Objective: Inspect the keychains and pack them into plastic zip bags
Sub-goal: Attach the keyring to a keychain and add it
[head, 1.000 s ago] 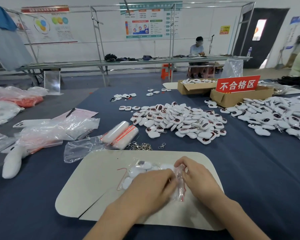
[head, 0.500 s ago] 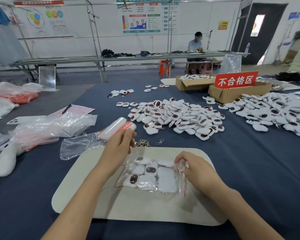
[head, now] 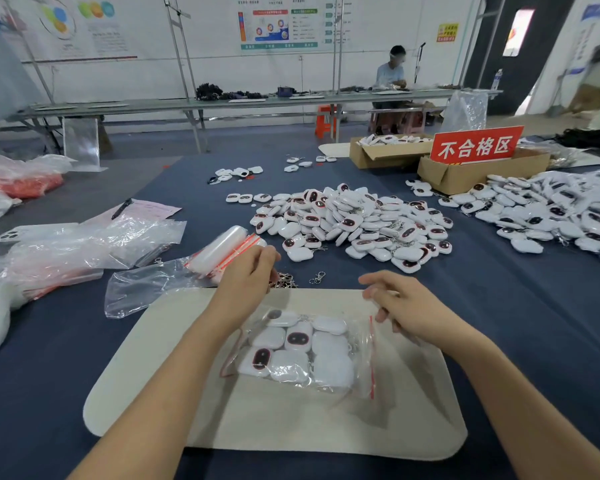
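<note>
A clear zip bag (head: 302, 351) with a red seal strip lies on the cream mat (head: 257, 420), filled with several white keychains. My right hand (head: 406, 306) hovers just above the bag's seal end with relaxed fingers and holds nothing. My left hand (head: 248, 275) reaches past the mat's far edge, its fingers curled onto the near end of a bundle of empty zip bags (head: 219, 249). The thumb is hidden. A big heap of loose white keychains (head: 354, 223) lies beyond the mat.
A second keychain heap (head: 551, 213) spreads at the right, behind it cardboard boxes (head: 465, 176) and a red sign (head: 475, 145). Loose metal clasps (head: 317, 278) lie at the mat's far edge. Crumpled plastic bags (head: 94, 247) and a pen (head: 122, 207) sit at the left.
Both hands pressed the filled bag a second ago. My left hand then reached to the empty-bag bundle and stays there. My right hand has let go of the seal end and lifted.
</note>
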A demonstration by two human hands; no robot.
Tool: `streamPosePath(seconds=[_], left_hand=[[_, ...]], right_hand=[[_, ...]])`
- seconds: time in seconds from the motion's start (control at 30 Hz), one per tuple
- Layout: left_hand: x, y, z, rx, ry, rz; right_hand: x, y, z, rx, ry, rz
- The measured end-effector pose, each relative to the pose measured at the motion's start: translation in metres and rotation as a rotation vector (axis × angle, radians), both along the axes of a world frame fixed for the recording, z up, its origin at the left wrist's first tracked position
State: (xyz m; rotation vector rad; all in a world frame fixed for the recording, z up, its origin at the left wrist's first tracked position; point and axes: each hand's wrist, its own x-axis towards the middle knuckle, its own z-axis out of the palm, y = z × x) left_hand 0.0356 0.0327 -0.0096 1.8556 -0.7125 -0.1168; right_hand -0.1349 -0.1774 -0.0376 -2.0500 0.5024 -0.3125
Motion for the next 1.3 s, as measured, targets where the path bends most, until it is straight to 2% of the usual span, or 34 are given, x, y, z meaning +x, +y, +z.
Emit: streamPosePath(seconds=[0.23, 0.53, 0.73, 0.8, 0.83, 0.97, 1.03, 1.17, 1.3], left_hand=[[0.029, -0.035, -0.009, 0.248, -0.095, 0.014], [0.05, -0.071, -0.02, 0.682, -0.356, -0.007], [0.06, -0.085, -0.026, 0.85, -0.564, 0.032], [0.06, -0.086, -0.026, 0.804, -0.612, 0.066], [0.061, -0.085, -0.026, 0.746, -0.578, 0.065], [0.053, -0.081, -0.019, 0.347, -0.177, -0.073], [0.04, -0.077, -0.016, 0.194, -0.07, -0.135], [0.021, -0.07, -0.014, 0.074, 0.06, -0.2], [0.009, -0.064, -0.01, -0.027, 0.156, -0.226]], right_hand=[[0.056, 0.008, -0.008, -0.088, -0.12, -0.227], [0.09, 0.003, -0.014, -0.451, 0.058, -0.336], [0.093, 0.0, -0.021, -0.43, 0.042, -0.386], [0.093, -0.001, -0.02, -0.409, 0.032, -0.384], [0.093, -0.002, -0.02, -0.389, 0.013, -0.38], [0.09, -0.002, -0.02, -0.183, -0.185, -0.331], [0.089, 0.001, -0.02, -0.022, -0.3, -0.259], [0.09, 0.008, -0.012, 0.239, -0.398, -0.091], [0.094, 0.013, -0.007, 0.343, -0.445, -0.079]])
